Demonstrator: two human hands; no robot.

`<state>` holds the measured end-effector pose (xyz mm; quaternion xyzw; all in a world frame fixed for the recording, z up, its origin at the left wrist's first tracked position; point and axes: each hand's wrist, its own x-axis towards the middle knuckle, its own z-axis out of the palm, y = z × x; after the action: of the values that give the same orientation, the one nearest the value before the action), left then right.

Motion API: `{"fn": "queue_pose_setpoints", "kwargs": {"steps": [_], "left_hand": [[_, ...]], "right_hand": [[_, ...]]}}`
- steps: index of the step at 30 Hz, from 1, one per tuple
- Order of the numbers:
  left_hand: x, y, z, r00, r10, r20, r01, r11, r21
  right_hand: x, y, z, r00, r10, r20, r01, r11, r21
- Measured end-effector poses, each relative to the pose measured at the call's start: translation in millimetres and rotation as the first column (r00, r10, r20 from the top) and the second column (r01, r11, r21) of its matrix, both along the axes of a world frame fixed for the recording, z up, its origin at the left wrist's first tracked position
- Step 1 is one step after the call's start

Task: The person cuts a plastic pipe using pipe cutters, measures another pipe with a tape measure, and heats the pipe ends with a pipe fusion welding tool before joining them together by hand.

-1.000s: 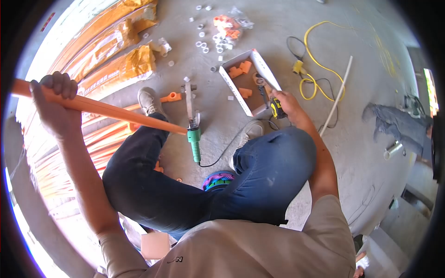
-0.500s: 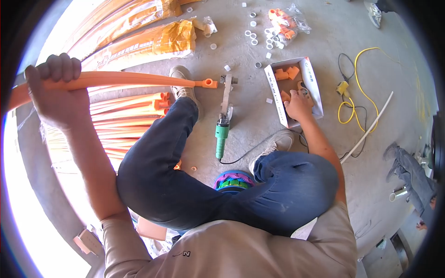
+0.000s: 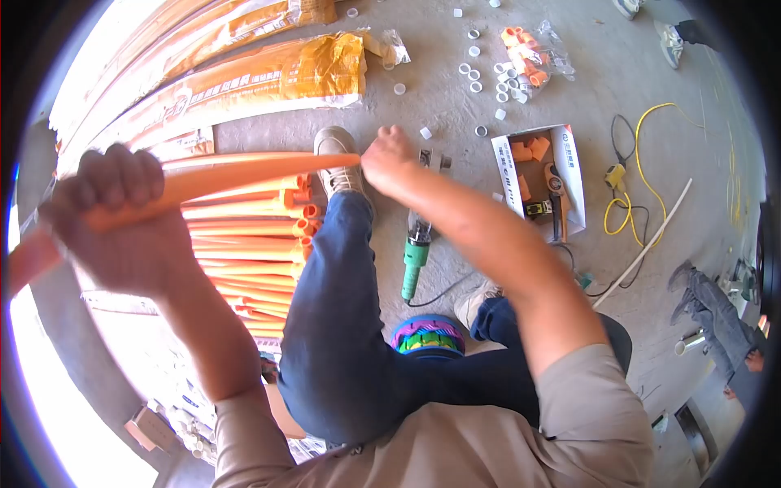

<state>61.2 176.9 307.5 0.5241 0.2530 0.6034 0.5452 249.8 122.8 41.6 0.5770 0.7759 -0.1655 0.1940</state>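
Observation:
My left hand (image 3: pixel 114 211) is wrapped round a long orange pipe (image 3: pixel 236 175) at the left. My right hand (image 3: pixel 389 159) is closed at the pipe's far end, above my shoe, and hides the fitting there. Just right of that hand, a green-handled heating tool (image 3: pixel 415 264) stands on the floor with its cord trailing right. A white-sided box (image 3: pixel 510 175) holds orange fittings (image 3: pixel 529 149), a yellow and black tape measure (image 3: pixel 538 209) and a cutter-like tool (image 3: pixel 557 199).
Orange pipes with end fittings (image 3: pixel 260 252) lie at the left, below wrapped bundles (image 3: pixel 268 73). White rings (image 3: pixel 474 75) and a bag of orange fittings (image 3: pixel 529 61) lie farther off. A yellow cable (image 3: pixel 639 163) and white pipe (image 3: pixel 651 240) are right. Other people's feet (image 3: pixel 669 45) show top right.
My right hand has left the box and moved left to the pipe's fitted end. The tape measure it held earlier now lies in the box. The view has shifted.

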Motion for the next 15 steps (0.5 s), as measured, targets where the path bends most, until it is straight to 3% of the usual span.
{"fn": "queue_pose_setpoints", "kwargs": {"steps": [3,5,10,12,15], "left_hand": [[-27.1,5.5,-14.3,0.994,-0.105,-0.013,0.105,0.993,0.059],[-26.6,-2.0,-15.8,0.999,0.036,0.033,-0.036,0.999,0.01],[-46.3,0.9,-12.1,0.998,-0.013,0.059,0.012,1.0,0.019],[-48.6,-0.7,-9.6,0.995,-0.043,0.093,0.042,0.999,0.008],[-44.4,-2.4,-9.6,0.99,-0.097,0.101,0.094,0.995,0.033]], "right_hand": [[-33.1,10.8,-70.2,0.997,-0.022,0.075,0.029,0.996,-0.088],[-31.2,9.2,-94.8,0.996,-0.033,0.084,0.041,0.995,-0.092],[-19.8,6.5,-97.9,0.996,0.012,0.087,-0.004,0.996,-0.089],[-12.0,5.8,-96.9,0.977,0.016,0.211,-0.008,0.999,-0.036],[4.7,5.1,-97.0,0.966,-0.011,0.26,0.018,1.0,-0.025]]}}
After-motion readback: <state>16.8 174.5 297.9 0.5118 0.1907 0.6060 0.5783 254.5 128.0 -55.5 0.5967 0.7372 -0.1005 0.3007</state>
